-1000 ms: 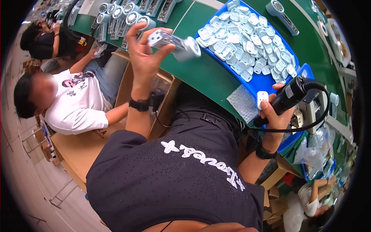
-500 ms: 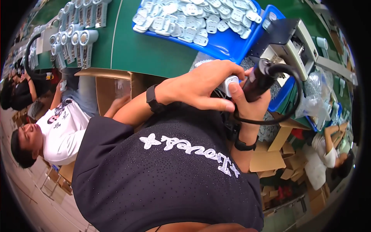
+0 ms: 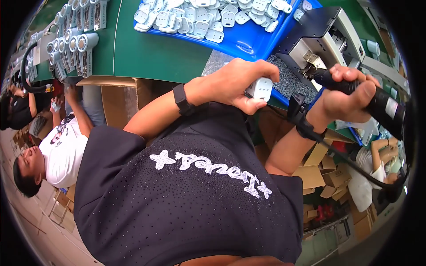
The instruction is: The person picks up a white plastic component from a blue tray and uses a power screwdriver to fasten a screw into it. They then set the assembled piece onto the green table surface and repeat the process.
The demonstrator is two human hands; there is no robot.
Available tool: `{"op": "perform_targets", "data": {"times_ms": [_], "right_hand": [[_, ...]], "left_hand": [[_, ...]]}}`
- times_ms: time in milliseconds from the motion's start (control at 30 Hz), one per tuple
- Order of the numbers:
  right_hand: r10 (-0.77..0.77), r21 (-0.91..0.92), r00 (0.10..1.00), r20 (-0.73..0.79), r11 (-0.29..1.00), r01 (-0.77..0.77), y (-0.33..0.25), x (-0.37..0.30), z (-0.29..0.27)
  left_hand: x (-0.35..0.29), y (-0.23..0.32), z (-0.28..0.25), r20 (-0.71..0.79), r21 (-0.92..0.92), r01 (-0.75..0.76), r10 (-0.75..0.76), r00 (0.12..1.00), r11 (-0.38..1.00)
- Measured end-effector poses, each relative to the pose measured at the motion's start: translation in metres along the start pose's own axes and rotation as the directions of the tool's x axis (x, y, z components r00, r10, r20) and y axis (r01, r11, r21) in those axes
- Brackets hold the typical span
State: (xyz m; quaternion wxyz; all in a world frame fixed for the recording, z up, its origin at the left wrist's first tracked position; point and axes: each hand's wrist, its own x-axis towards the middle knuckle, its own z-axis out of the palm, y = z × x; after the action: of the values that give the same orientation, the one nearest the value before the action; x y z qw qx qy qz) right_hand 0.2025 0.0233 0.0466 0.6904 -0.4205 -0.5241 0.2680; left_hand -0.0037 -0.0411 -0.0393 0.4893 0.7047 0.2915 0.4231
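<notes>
Near the middle of the scene, a small white plastic plug (image 3: 259,88) with a boxy, rounded body is gripped by the curled fingers of the left hand (image 3: 235,84), just in front of a blue tray (image 3: 248,42) heaped with similar smooth white plugs. To the right, a black cylindrical power screwdriver (image 3: 372,99) is clenched in the right hand (image 3: 344,95), its tip hidden against a grey box-shaped machine (image 3: 319,33). Much of the plug is covered by the fingers, and the screwdriver's cable (image 3: 355,166) is lost at the dark rim.
</notes>
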Motion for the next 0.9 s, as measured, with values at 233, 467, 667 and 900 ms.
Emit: {"op": "perform_targets", "data": {"times_ms": [233, 467, 667, 900], "right_hand": [[0.101, 0.371, 0.982, 0.161, 0.915, -0.155, -0.06, -0.021, -0.002], [-0.045, -0.222, 0.998, -0.041, 0.974, 0.035, -0.005, 0.002, 0.015], [0.091, 0.149, 0.989, 0.117, 0.983, -0.108, -0.028, -0.021, -0.001], [0.016, 0.452, 0.956, 0.292, 0.879, -0.152, -0.104, -0.042, 0.009]], "left_hand": [[0.0, -0.001, 0.002, -0.027, 0.073, -0.09, 0.092, 0.995, 0.993], [0.003, 0.005, -0.002, -0.006, 0.113, -0.117, 0.118, 0.993, 0.987], [-0.001, 0.003, 0.0, -0.021, 0.107, -0.123, 0.126, 0.992, 0.987], [-0.002, 0.002, 0.001, -0.013, 0.049, -0.125, 0.125, 0.992, 0.991]]}}
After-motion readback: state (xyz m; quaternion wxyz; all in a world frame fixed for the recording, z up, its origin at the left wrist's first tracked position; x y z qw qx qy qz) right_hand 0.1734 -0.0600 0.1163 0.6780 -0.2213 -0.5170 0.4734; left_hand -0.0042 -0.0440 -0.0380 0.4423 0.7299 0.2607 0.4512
